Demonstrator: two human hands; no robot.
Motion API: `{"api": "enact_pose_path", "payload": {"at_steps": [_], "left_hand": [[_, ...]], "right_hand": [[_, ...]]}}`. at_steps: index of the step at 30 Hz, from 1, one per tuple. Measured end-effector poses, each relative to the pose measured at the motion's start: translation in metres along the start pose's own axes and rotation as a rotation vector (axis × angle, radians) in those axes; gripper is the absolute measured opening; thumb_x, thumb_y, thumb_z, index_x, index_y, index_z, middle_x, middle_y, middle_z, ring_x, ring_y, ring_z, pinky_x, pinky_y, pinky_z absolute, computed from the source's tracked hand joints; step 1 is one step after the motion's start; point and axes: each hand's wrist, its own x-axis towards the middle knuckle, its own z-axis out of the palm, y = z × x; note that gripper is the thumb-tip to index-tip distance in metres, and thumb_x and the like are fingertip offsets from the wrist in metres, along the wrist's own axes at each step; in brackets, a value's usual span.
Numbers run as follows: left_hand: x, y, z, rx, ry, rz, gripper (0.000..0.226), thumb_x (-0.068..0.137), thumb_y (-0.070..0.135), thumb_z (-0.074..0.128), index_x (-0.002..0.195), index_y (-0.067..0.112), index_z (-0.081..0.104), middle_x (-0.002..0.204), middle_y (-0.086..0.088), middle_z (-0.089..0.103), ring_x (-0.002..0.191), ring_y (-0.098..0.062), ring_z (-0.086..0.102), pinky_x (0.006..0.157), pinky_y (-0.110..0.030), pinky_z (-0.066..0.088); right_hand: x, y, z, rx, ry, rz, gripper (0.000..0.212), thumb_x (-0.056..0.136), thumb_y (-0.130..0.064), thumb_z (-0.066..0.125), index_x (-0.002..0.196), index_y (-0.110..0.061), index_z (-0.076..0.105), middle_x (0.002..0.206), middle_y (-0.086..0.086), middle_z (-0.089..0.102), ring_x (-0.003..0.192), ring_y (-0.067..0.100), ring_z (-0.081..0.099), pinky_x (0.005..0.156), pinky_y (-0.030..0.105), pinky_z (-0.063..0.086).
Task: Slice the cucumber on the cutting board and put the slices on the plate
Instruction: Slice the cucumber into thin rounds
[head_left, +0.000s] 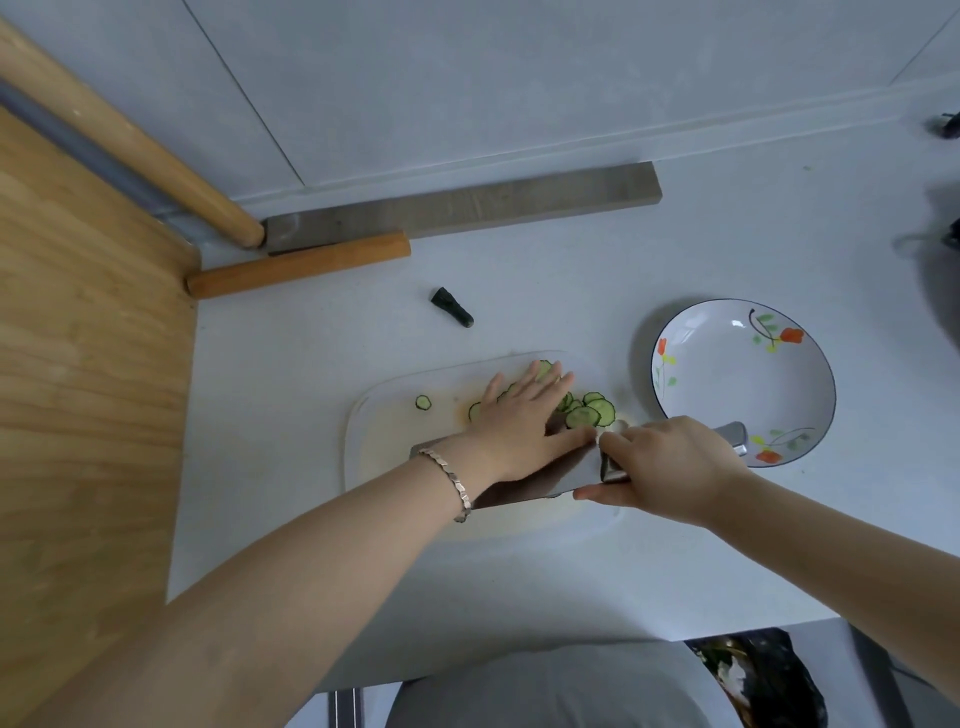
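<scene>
Since no uncut length of cucumber shows on the translucent white plastic cutting board (384, 441), the step in hand appears to be gathering rather than cutting. The left hand (519, 421) lies flat on the far half of the board. Its fingers (550, 379) are straight and slightly spread over the pile of thin round green-rimmed cucumber slices (589, 413), most likely to hold them together so they can be swept onto the blade.

At the board's right edge, the right hand (670, 467) has its fingers curled round the handle of the broad steel cleaver (545, 478). The blade lies nearly flat across the near half of the board, beneath the left wrist, which I judge to be a posture for scooping. One stray slice (423, 402) sits alone toward the board's left end.

Just right of the board stands the round white ceramic plate with painted orange flowers (727, 374). It holds nothing, so no slices have been moved across yet. Beyond the board, a dark green cucumber end stub (452, 307) lies on the pale grey bench (571, 291), well apart from the slices and presumably discarded.
</scene>
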Motion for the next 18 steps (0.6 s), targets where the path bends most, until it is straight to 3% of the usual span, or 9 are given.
{"api": "enact_pose_path", "payload": {"at_steps": [8, 10, 12, 14, 16, 18], "left_hand": [[0.004, -0.021, -0.012, -0.025, 0.051, -0.219, 0.054, 0.097, 0.03, 0.028, 0.145, 0.023, 0.003, 0.156, 0.001, -0.002, 0.143, -0.015, -0.004, 0.116, -0.048, -0.002], [-0.005, -0.023, -0.026, -0.015, 0.047, -0.258, 0.051, 0.097, 0.027, 0.031, 0.144, 0.018, 0.013, 0.155, -0.002, 0.01, 0.143, -0.016, 0.004, 0.116, -0.047, 0.001], [-0.02, -0.023, -0.045, -0.129, 0.12, -0.283, 0.042, 0.096, 0.028, 0.034, 0.136, 0.016, 0.034, 0.146, -0.003, 0.035, 0.137, -0.019, 0.027, 0.116, -0.043, 0.013], [-0.04, -0.026, -0.059, -0.373, 0.392, -0.279, 0.031, 0.094, 0.022, 0.04, 0.123, 0.015, 0.05, 0.126, -0.001, 0.055, 0.117, -0.017, 0.049, 0.106, -0.031, 0.033], [-0.061, -0.03, -0.061, -0.496, 0.84, -0.251, 0.025, 0.091, 0.01, 0.044, 0.113, 0.011, 0.054, 0.106, -0.003, 0.056, 0.093, -0.013, 0.052, 0.084, -0.012, 0.039], [-0.075, -0.038, -0.052, -0.475, 1.118, -0.257, 0.022, 0.087, 0.001, 0.045, 0.107, 0.006, 0.053, 0.096, -0.002, 0.048, 0.079, -0.012, 0.046, 0.071, -0.008, 0.037]], "right_hand": [[-0.008, 0.002, -0.006, -0.024, -0.064, -0.003, 0.06, 0.074, -0.065, 0.035, 0.049, -0.013, 0.052, 0.036, 0.0, 0.043, 0.025, 0.02, 0.041, 0.039, 0.017, 0.018], [-0.014, 0.003, -0.011, -0.009, -0.118, 0.065, 0.058, 0.076, -0.067, 0.034, 0.052, -0.015, 0.044, 0.038, 0.0, 0.043, 0.026, 0.02, 0.045, 0.034, 0.021, 0.025], [-0.018, 0.0, -0.019, -0.024, -0.229, 0.153, 0.054, 0.081, -0.071, 0.032, 0.066, -0.02, 0.037, 0.049, -0.003, 0.042, 0.049, 0.022, 0.06, 0.045, 0.026, 0.035], [-0.026, -0.006, -0.021, 0.034, -0.397, 0.359, 0.049, 0.084, -0.071, 0.034, 0.075, -0.023, 0.038, 0.06, -0.006, 0.044, 0.072, 0.02, 0.063, 0.057, 0.028, 0.034], [-0.029, -0.014, -0.016, 0.264, -0.409, 0.603, 0.049, 0.085, -0.066, 0.041, 0.07, -0.019, 0.043, 0.058, -0.005, 0.046, 0.063, 0.019, 0.054, 0.053, 0.029, 0.032], [-0.028, -0.023, -0.013, 0.501, -0.351, 0.761, 0.052, 0.088, -0.058, 0.046, 0.061, -0.014, 0.037, 0.052, -0.002, 0.039, 0.052, 0.019, 0.04, 0.05, 0.03, 0.028]]}}
